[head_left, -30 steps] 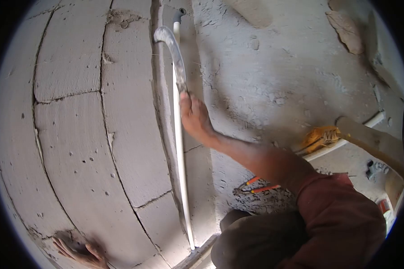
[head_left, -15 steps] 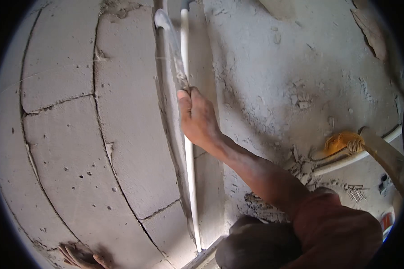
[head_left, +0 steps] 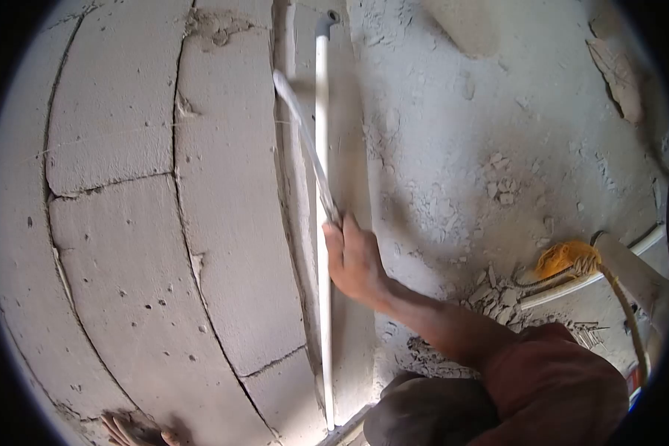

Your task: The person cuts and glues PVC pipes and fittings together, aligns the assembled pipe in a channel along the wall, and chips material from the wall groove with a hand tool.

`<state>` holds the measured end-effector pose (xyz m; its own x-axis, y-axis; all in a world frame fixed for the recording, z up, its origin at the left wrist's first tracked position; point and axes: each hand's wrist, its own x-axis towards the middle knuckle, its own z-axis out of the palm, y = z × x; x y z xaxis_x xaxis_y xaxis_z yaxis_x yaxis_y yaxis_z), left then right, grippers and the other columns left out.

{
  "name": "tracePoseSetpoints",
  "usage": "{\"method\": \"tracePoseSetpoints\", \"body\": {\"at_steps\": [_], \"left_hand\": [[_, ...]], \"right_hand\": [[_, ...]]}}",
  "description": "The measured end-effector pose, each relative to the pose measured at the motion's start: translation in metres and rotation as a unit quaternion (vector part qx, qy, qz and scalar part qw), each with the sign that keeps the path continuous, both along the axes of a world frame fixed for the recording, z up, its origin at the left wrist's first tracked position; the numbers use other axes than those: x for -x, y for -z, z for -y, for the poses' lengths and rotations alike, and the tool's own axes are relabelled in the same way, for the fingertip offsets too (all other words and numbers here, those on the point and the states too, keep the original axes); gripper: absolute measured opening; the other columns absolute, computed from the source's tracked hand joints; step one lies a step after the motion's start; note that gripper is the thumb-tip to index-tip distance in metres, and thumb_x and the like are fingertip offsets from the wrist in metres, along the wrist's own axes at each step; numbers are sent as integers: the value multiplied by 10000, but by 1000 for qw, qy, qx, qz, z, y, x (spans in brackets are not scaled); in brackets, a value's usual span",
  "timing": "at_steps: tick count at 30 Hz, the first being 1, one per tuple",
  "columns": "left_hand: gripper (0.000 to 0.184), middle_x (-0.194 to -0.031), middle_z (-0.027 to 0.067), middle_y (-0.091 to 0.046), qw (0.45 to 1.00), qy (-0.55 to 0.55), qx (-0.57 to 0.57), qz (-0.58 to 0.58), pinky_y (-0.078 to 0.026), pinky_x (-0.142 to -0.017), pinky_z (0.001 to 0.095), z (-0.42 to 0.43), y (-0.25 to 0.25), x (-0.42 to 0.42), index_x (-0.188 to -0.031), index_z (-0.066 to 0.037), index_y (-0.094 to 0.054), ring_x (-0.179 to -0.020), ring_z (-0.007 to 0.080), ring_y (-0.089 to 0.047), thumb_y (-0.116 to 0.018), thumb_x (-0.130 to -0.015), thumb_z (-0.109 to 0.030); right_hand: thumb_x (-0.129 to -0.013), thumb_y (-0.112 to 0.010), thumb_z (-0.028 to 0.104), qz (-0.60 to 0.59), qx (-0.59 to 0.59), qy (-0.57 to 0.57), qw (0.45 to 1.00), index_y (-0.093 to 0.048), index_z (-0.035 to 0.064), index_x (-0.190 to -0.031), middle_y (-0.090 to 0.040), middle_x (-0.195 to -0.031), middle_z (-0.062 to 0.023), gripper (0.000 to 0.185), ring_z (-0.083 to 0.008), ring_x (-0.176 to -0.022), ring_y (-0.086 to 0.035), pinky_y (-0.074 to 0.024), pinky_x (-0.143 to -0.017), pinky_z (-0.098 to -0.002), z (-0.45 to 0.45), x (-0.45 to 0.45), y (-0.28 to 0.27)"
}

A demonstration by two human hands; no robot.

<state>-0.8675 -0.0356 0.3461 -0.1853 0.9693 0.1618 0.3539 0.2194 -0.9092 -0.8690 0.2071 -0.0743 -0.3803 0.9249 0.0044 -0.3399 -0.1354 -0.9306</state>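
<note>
My right hand (head_left: pixel 357 260) is closed around the lower end of a long, thin metal tool (head_left: pixel 305 137) with a pale, slightly bent far end; its exact kind is unclear. The tool points up and to the left, crossing beside a white pipe (head_left: pixel 322 97) set in a groove along the block wall. A grey fitting (head_left: pixel 325 24) caps the pipe's upper end. At the lower left, my left hand (head_left: pixel 137 431) rests against the wall (head_left: pixel 119 260), fingers apart, partly cut off by the view's edge.
Broken mortar pieces (head_left: pixel 502 189) lie on the dusty grey floor to the right. An orange bundle (head_left: pixel 565 259) with rope sits by another white pipe (head_left: pixel 561 291). Several nails or thin rods (head_left: pixel 591 334) lie beside my red sleeve (head_left: pixel 565 379).
My right hand and the metal tool have moved down and slightly right along the pipe. The view has shifted a little. My left hand stays at the wall.
</note>
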Motion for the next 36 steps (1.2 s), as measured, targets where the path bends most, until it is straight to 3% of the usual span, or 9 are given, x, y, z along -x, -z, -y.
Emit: {"method": "tracePoseSetpoints", "body": {"at_steps": [5, 13, 15, 20, 23, 27, 29, 33, 36], "left_hand": [[922, -1477, 294, -427, 1000, -3, 2, 8, -302, -1075, 691, 15, -3, 2, -1484, 42, -350, -1377, 521, -380, -674, -880, -575], [922, -1494, 280, -424, 1000, 16, -14, 15, -282, -1101, 687, 8, -1, 2, -1482, 48, -356, -1391, 504, -377, -699, -870, -549], [887, -1502, 284, -416, 1000, 11, -4, 21, -283, -1106, 682, 12, -5, 1, -1486, 51, -352, -1397, 505, -368, -656, -906, -547], [858, -1507, 283, -411, 999, 1, -29, 19, -276, -1118, 676, 12, -5, 0, -1492, 56, -343, -1402, 502, -363, -584, -950, -565], [870, -1507, 287, -410, 999, 9, -28, 42, -269, -1122, 674, 15, -2, 2, -1490, 64, -344, -1407, 495, -361, -574, -952, -580], [871, -1509, 283, -411, 1000, -9, -20, -13, -287, -1108, 672, 14, -6, -6, -1490, 67, -344, -1407, 498, -357, -542, -962, -597], [870, -1509, 282, -414, 999, 6, -29, 33, -286, -1108, 670, 10, -2, -2, -1491, 72, -340, -1408, 497, -359, -509, -974, -608], [852, -1512, 283, -409, 998, 23, -28, 54, -295, -1108, 661, 12, 1, 1, -1491, 77, -338, -1409, 497, -356, -487, -990, -595], [846, -1512, 285, -403, 1000, -5, -19, -1, -307, -1108, 651, 13, -1, -4, -1490, 74, -340, -1403, 498, -359, -494, -990, -591]], "right_hand": [[-1063, -496, 187, -8, 70, -4, 997, -507, -19, -958, -540, -622, -116, 232, -204, -501, -589, -410, -437, -375, -60, 34, -23], [-1087, -455, 280, -29, 38, 40, 998, -510, -8, -897, -488, -572, -57, 350, -147, -455, -522, -375, -399, -357, -37, 27, -35], [-1089, -448, 266, -5, 83, 36, 996, -497, 14, -899, -474, -577, -43, 319, -128, -456, -510, -369, -397, -351, -63, 46, -52], [-1093, -441, 255, -17, 39, 17, 999, -501, -7, -894, -487, -572, -38, 334, -131, -429, -504, -356, -356, -307, -13, 27, -39], [-1091, -451, 246, 22, 52, 38, 998, -503, -3, -910, -464, -574, -13, 312, -115, -436, -515, -362, -360, -299, -63, 48, -44], [-1093, -449, 267, 17, 72, 29, 997, -514, 10, -927, -436, -578, 17, 313, -93, -441, -457, -358, -373, -303, -40, 47, -44], [-1095, -445, 281, 51, 9, 23, 998, -519, 15, -934, -433, -584, 29, 319, -68, -447, -416, -339, -371, -283, -27, 39, -39], [-1098, -432, 264, 33, 113, -25, 993, -520, 8, -930, -420, -589, 43, 319, -51, -435, -402, -293, -343, -246, -63, 51, -55], [-1098, -437, 264, 3, 60, 65, 996, -523, 11, -926, -429, -595, 38, 317, -59, -434, -412, -301, -343, -259, -33, 59, -49]]}}
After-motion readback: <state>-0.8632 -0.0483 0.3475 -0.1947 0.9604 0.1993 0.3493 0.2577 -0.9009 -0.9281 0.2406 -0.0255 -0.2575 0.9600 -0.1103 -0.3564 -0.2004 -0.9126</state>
